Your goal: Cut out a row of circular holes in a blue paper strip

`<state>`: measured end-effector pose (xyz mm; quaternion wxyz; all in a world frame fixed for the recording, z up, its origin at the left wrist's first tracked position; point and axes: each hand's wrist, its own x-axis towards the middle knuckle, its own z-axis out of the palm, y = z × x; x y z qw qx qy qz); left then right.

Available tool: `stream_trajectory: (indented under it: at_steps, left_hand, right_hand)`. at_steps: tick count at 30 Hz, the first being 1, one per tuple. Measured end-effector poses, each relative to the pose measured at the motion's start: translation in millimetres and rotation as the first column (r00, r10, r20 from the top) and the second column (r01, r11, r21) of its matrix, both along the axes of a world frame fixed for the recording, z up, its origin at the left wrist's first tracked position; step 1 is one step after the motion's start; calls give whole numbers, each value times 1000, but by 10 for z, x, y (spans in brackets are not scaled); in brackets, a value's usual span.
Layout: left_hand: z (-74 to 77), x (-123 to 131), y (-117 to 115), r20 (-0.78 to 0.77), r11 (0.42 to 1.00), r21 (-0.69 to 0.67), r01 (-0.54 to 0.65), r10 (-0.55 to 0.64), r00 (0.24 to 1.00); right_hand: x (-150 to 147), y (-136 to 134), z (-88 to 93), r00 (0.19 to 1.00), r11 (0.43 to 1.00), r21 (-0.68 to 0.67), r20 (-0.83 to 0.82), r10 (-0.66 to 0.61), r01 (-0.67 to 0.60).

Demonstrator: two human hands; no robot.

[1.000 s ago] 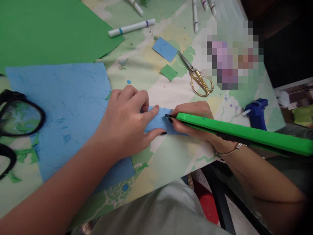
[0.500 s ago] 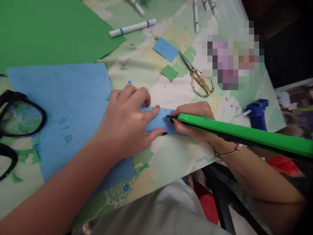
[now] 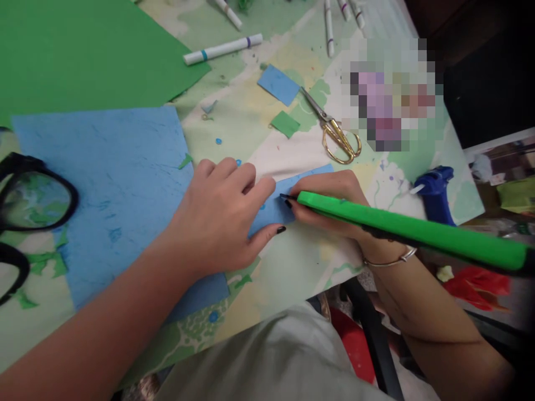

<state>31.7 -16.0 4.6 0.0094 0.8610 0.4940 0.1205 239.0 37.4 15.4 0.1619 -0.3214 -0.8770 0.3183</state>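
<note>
My left hand (image 3: 221, 214) rests on a small blue strip (image 3: 273, 207), its thumb and index finger spread apart on it. In my right hand (image 3: 330, 203) is a long green utility knife (image 3: 368, 217), held like a pen. Its thin dark tip points at the strip, close to the left index finger; I cannot tell whether it touches. A small blue dot shows on the strip beside that finger. Under the left wrist lies a large blue sheet (image 3: 104, 178) with dark marks. The right hand covers part of the strip.
Gold-handled scissors (image 3: 336, 136), a blue rectangle (image 3: 278, 84) and a green square (image 3: 285, 123) lie beyond my hands. A blue glue gun (image 3: 437, 192) is at the right, glasses (image 3: 39, 195) at the left. Further back are a green sheet (image 3: 83, 55) and several markers (image 3: 223, 49).
The blue strip has turned, its right end swinging away from me. The left index finger has drawn back and bent slightly. The knife tip has shifted a little to the left.
</note>
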Motion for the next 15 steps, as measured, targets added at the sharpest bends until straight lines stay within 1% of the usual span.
stream_trajectory:
  at_steps: [4, 6, 12, 15]
  left_hand:
    - [-56, -58, 19, 129, 999, -1, 50, -50, 990]
    - [-70, -71, 29, 140, 997, 2, 72, -72, 988]
    - [-46, -58, 33, 143, 998, -6, 58, -57, 988]
    - [-42, -57, 36, 149, 998, -9, 57, -55, 987]
  right_hand:
    - [-17, 27, -41, 1000, 998, 56, -12, -29, 30]
    - [-10, 36, -71, 1000, 997, 69, -12, -25, 26]
    - [38, 53, -148, 999, 990, 135, -25, -27, 31]
    - [52, 59, -163, 999, 991, 134, -30, -18, 22]
